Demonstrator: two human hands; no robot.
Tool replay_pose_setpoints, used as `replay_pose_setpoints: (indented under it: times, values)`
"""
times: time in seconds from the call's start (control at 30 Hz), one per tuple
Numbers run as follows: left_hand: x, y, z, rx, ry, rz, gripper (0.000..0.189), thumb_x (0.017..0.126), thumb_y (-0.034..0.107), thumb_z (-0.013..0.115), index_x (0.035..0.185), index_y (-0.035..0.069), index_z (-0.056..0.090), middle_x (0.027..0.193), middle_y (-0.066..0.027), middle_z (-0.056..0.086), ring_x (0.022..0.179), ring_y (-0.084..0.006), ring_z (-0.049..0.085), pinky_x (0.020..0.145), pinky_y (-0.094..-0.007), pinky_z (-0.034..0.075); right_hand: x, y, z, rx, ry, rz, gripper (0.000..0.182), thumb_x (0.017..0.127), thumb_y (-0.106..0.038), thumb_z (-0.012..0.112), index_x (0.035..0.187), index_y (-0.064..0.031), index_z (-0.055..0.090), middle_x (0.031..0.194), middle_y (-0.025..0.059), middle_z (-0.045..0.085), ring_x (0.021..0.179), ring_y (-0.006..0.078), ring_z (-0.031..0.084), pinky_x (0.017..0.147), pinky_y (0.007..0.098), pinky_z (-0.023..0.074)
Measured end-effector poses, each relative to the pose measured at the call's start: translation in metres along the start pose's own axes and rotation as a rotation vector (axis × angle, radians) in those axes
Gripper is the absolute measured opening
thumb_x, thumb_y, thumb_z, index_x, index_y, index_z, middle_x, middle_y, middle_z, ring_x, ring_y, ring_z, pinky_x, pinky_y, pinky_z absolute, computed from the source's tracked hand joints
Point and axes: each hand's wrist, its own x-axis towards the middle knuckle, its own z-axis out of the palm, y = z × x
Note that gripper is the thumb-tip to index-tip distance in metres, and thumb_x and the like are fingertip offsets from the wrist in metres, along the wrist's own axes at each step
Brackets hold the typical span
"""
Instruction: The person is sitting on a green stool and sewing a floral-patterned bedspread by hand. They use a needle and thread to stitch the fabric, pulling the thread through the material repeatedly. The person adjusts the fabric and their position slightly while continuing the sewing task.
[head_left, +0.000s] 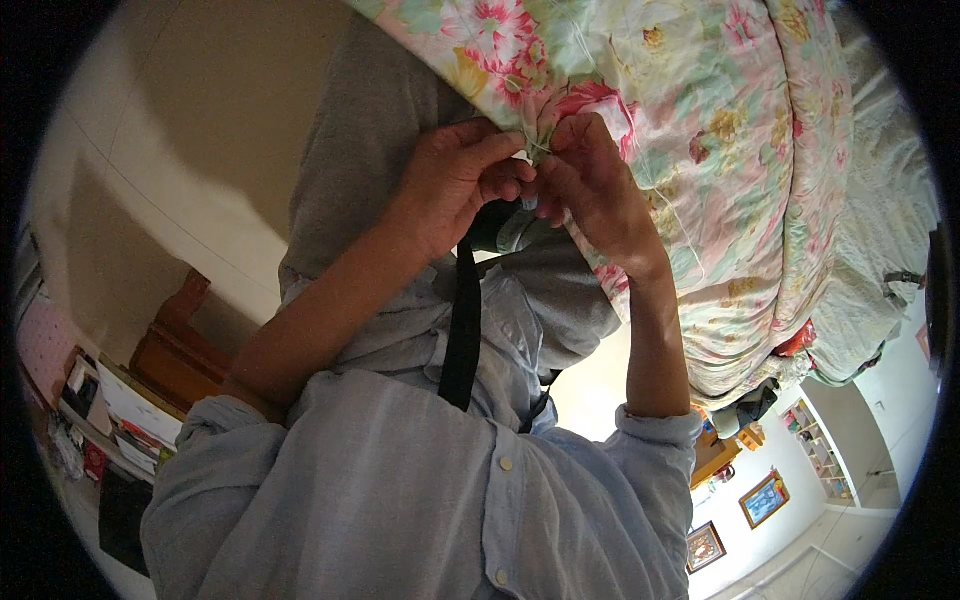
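A floral quilt or bed cover (720, 112) spreads over a bed and reaches the person's lap. At its near edge, my left hand (465, 172) and my right hand (592, 172) nearly meet. Between the fingertips of both is a small bunch of pale strings or ties (537, 144), pinched where the cloth ends. The exact knot or loop is too small to tell. A loose white cord (679, 217) runs over the quilt to the right of my right hand, and more thin white strands lie above the hands.
A lace-like pale cover (870, 225) lies beyond the quilt. A black strap (461, 337) hangs down the person's front. At the lower left stand a brown wooden chair or stool (176, 352) and a cluttered desk (124, 450). Framed pictures (765, 499) hang at the lower right.
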Motion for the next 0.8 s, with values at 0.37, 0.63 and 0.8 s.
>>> replay_pose_setpoints:
  times: [0.37,0.63,0.8]
  values:
    - [0.000,0.002,0.007,-0.021,0.043,-0.012,0.023,0.084,0.009,0.054,0.102,-0.005,0.052,0.092,-0.0147,0.061,0.080,-0.0204,0.064,0.070,-0.0267,0.055,0.002,-0.013,0.009,-0.239,0.064,-0.084,0.014,0.088,-0.008,0.045,0.101,-0.0066,0.040,0.068,0.0124,0.055,0.050,0.0241,0.058,0.041,0.0317,0.0448]
    - [0.001,0.004,0.011,-0.055,-0.028,0.052,0.025,0.085,0.006,0.051,0.106,-0.008,0.049,0.100,-0.0166,0.058,0.087,-0.0260,0.062,0.083,-0.0340,0.052,0.032,-0.029,-0.020,-0.630,0.328,-0.361,0.016,0.082,-0.015,0.056,0.084,0.0004,0.057,0.074,0.0088,0.060,0.064,0.0174,0.056,0.058,0.0274,0.0449]
    - [-0.001,0.004,0.010,-0.089,-0.032,0.044,0.024,0.084,0.005,0.053,0.104,-0.008,0.051,0.099,-0.0162,0.058,0.088,-0.0254,0.061,0.085,-0.0337,0.051,0.048,-0.013,-0.068,-0.904,0.699,-0.370,0.021,0.077,-0.018,0.062,0.088,0.0002,0.059,0.080,0.0144,0.063,0.072,0.0227,0.062,0.064,0.0306,0.0470]
